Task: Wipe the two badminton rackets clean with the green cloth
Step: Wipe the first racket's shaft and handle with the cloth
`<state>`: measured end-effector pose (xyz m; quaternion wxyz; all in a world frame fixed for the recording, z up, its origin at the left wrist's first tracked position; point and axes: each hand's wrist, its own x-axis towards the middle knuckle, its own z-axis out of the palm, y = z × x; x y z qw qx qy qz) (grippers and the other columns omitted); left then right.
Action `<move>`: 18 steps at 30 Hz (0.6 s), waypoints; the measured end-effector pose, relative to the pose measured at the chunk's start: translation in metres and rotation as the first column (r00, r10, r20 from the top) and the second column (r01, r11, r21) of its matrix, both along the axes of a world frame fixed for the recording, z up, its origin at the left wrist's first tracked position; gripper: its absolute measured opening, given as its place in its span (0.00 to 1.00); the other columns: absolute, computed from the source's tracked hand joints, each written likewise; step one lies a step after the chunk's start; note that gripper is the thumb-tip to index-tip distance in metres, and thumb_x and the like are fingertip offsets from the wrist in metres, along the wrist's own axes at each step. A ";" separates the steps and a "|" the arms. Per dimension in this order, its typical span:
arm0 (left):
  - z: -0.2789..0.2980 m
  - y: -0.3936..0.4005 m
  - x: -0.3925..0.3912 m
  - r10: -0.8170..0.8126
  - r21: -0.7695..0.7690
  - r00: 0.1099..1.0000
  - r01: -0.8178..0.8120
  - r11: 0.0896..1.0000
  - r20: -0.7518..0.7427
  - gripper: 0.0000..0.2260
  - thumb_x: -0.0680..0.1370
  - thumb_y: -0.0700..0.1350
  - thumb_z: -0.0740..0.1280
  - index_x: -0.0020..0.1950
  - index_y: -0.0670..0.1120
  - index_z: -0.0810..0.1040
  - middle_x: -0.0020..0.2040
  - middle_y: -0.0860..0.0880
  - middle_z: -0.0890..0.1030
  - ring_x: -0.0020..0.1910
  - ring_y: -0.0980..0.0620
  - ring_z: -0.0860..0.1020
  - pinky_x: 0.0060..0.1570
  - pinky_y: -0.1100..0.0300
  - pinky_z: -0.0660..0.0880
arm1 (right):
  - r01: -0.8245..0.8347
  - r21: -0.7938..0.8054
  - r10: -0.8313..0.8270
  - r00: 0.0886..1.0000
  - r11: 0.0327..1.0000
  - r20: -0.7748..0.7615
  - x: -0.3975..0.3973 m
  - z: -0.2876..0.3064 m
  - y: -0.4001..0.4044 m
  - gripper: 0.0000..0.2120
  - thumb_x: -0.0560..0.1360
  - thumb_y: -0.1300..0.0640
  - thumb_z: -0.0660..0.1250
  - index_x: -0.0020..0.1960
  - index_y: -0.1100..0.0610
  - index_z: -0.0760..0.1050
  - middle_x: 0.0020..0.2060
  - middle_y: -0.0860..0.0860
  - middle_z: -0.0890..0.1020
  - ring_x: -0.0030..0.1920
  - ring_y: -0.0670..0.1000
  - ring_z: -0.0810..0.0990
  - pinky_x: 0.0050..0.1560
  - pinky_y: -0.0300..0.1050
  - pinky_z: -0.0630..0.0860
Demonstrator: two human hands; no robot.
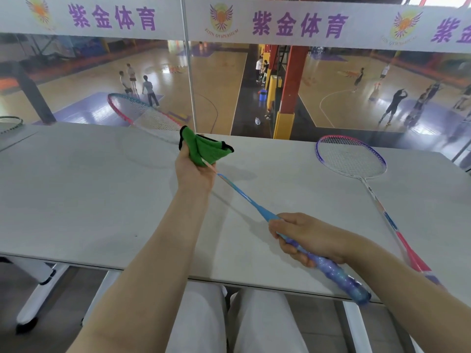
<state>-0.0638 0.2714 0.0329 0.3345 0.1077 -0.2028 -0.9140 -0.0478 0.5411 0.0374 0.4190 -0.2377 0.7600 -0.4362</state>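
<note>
My right hand [309,238] grips the blue handle of a blue and pink badminton racket [244,197], held above the white table [89,200]. Its pink-rimmed head reaches past the table's far edge at the upper left. My left hand [195,169] holds the green cloth [205,149] folded round the racket's thin shaft, near the head. A second racket [356,164], with a purple and pink rim and a pink handle, lies flat on the table to the right, apart from both hands.
A glass wall [229,80] stands just beyond the table, overlooking sports courts with people below. Part of a dark-rimmed racket head [10,123] lies at the far left. White table legs [38,296] and my white-trousered knees [229,322] sit below the near edge.
</note>
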 end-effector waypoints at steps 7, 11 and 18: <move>0.006 -0.003 0.003 -0.015 -0.015 0.992 0.017 1.000 0.122 0.17 0.82 0.44 0.60 0.36 0.46 0.82 0.32 0.48 0.80 0.31 0.44 0.82 0.33 0.45 0.80 | 0.083 0.219 0.085 0.744 0.972 -0.663 0.013 0.010 -0.006 0.15 0.81 0.43 0.58 0.41 0.52 0.65 0.31 0.45 0.72 0.27 0.47 0.70 0.28 0.40 0.67; 0.001 -0.010 0.001 0.016 -0.034 0.958 -0.007 0.999 0.286 0.08 0.81 0.45 0.63 0.46 0.48 0.80 0.43 0.46 0.82 0.54 0.39 0.82 0.56 0.33 0.74 | 0.212 0.334 0.271 0.279 0.918 -0.921 0.009 -0.006 -0.009 0.12 0.82 0.46 0.56 0.46 0.53 0.63 0.29 0.46 0.68 0.29 0.54 0.69 0.29 0.47 0.69; -0.005 -0.012 0.009 -0.021 -0.093 0.980 0.041 0.995 0.200 0.10 0.82 0.45 0.59 0.47 0.45 0.78 0.40 0.44 0.79 0.45 0.35 0.82 0.48 0.31 0.75 | -0.005 0.144 0.064 0.911 0.990 -0.407 -0.005 -0.002 -0.008 0.15 0.81 0.46 0.61 0.41 0.55 0.65 0.29 0.50 0.71 0.21 0.49 0.67 0.25 0.42 0.67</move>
